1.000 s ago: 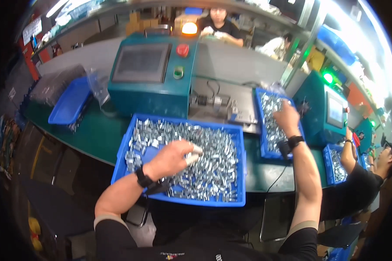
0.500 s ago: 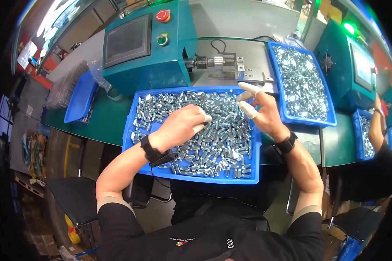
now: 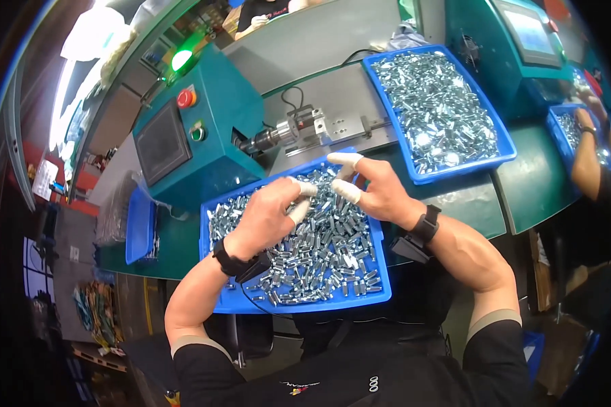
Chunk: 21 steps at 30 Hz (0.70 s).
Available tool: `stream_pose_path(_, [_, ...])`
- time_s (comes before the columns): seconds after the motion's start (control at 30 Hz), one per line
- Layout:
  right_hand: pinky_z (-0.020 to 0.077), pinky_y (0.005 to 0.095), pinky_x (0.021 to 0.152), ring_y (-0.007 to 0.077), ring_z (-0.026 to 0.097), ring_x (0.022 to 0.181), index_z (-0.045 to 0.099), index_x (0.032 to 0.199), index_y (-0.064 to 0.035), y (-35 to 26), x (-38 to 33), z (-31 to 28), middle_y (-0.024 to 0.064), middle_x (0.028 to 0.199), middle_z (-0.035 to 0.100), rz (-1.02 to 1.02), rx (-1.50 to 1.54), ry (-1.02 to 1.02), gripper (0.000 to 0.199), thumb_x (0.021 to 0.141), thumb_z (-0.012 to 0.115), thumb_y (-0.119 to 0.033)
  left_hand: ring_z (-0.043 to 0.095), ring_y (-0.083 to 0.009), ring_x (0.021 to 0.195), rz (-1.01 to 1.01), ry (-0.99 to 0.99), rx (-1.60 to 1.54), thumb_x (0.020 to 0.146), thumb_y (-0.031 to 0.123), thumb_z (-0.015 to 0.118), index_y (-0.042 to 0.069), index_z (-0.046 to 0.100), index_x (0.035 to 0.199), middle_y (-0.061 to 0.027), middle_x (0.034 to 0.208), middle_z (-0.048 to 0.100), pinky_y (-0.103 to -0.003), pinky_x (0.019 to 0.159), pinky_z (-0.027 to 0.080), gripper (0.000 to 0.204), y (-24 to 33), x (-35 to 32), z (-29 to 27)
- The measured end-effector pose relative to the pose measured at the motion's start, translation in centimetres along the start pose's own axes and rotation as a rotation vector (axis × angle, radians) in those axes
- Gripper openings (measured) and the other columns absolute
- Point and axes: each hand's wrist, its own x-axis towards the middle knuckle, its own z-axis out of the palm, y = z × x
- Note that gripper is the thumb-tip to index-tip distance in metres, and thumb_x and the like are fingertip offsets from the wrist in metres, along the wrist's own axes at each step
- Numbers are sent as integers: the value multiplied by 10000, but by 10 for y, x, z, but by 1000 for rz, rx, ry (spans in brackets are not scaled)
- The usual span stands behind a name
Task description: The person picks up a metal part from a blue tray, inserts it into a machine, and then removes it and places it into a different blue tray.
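Note:
A blue tray (image 3: 385, 275) full of small shiny metal fittings (image 3: 319, 247) lies in front of me. Over its left half is my left hand (image 3: 265, 214), white finger cots on the thumb and a fingertip. Its fingers are curled inward, and whatever they hold is hidden. My right hand (image 3: 383, 190) hovers above the tray's far right part, also with white finger cots. Its thumb and forefinger point left and stand apart, with no part visible between them; the other fingers are mostly out of sight.
Beyond the tray stands a teal machine (image 3: 217, 112) with a dark screen, a red button and a chuck (image 3: 261, 141). A second blue tray (image 3: 509, 152) of metal parts lies at the right. Another teal machine (image 3: 516, 81) and a co-worker's arm (image 3: 586, 159) are farther right.
The view has turned, so the tray and machine appear tilted and shifted left. My hands are closer together; the right thumb and forefinger have come nearer to the left fingertips.

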Motion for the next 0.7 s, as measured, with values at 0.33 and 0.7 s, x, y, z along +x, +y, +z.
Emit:
stream_pose_path(0.33, [583, 392, 722, 277, 748, 779, 734, 1310, -49, 5, 4, -2, 143, 893, 771, 0, -51, 86, 416, 973, 816, -279, 722, -133, 938, -224, 133, -246, 975, 40, 764, 13, 742, 1165, -51, 1042, 783, -306, 798, 577, 193, -49, 127, -10])
stream_pose_path(0.7, [577, 376, 722, 260, 742, 785, 728, 1335, -82, 12, 5, -3, 126, 924, 784, -30, -93, 96, 408, 984, 806, -275, 710, -157, 903, -159, 89, -46, 950, 3, 748, 21, 759, 1113, -48, 1001, 770, -315, 801, 565, 165, -65, 136, 0])
